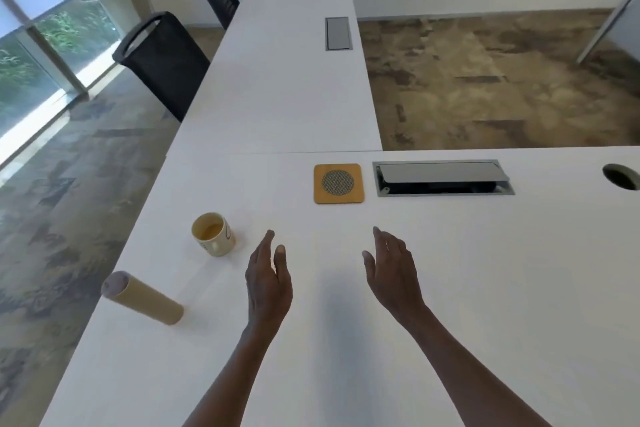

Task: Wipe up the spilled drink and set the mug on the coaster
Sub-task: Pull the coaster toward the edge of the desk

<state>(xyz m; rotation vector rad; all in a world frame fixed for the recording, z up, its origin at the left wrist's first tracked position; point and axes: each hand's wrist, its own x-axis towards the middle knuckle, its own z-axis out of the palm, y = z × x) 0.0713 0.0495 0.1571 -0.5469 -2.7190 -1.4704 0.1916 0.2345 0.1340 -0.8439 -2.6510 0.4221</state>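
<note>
White tabletop [450, 270], mug [213, 234] upright at left holding a little drink, coaster [339, 183] well apart beyond, left hand [268, 282] and right hand [393, 270] open, empty, above tabletop

head view | from above, facing forward-down | near white desk [450, 288] | single view

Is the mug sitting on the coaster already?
No, the mug stands on the bare white table, off to the left and nearer than the coaster, which has nothing on it.
</note>
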